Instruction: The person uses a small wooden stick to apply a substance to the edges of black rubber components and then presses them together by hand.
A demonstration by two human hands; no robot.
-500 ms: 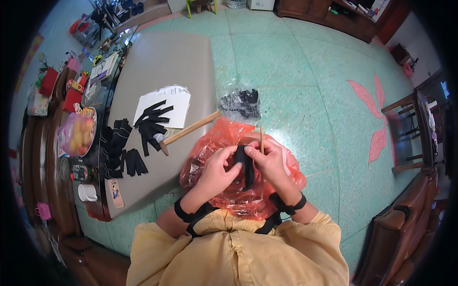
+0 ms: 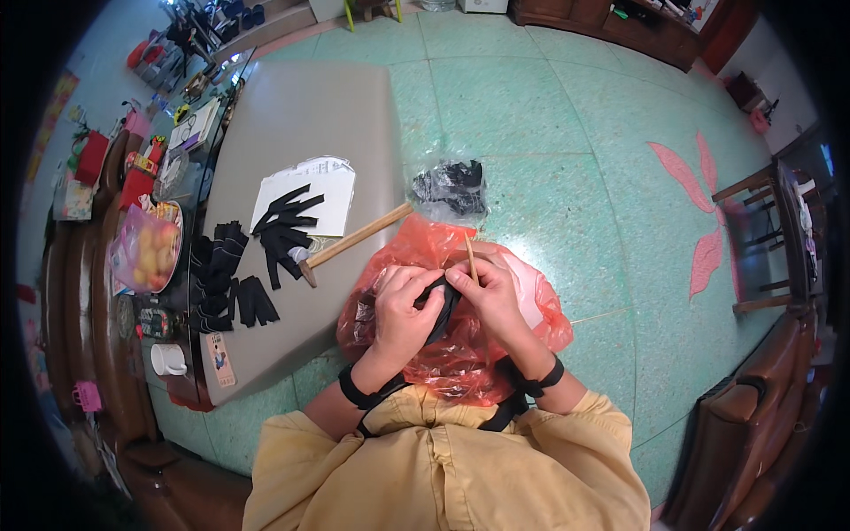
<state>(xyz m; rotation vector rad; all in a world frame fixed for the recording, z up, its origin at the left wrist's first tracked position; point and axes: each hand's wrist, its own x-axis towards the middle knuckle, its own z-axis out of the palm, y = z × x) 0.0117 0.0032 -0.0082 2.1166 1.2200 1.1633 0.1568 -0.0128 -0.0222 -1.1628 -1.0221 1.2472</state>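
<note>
yellow sleeves (image 2: 571, 432) cover your upper arms; black bands (image 2: 365, 389) circle both wrists. your left hand (image 2: 403, 310) is curled, thumb and fingers pinching the black cloth piece (image 2: 440, 311). your right hand (image 2: 487, 296) presses its thumb to the upper end of the same piece and also holds a thin wooden stick (image 2: 471, 258). the cloth piece sits between your hands, above the red plastic bag (image 2: 469, 367). to your left, a patterned card (image 2: 220, 358) lies at the near left corner of the grey bench (image 2: 310, 106). black strips (image 2: 254, 301) lie along the left edge. the hammer (image 2: 354, 239) extends its handle to the right edge. farther up, a strip bundle (image 2: 288, 221) overlaps a white sheet (image 2: 332, 199). beside the bench's right edge, a clear bag (image 2: 450, 190) containing black pieces rests on the green floor (image 2: 531, 106).
</note>
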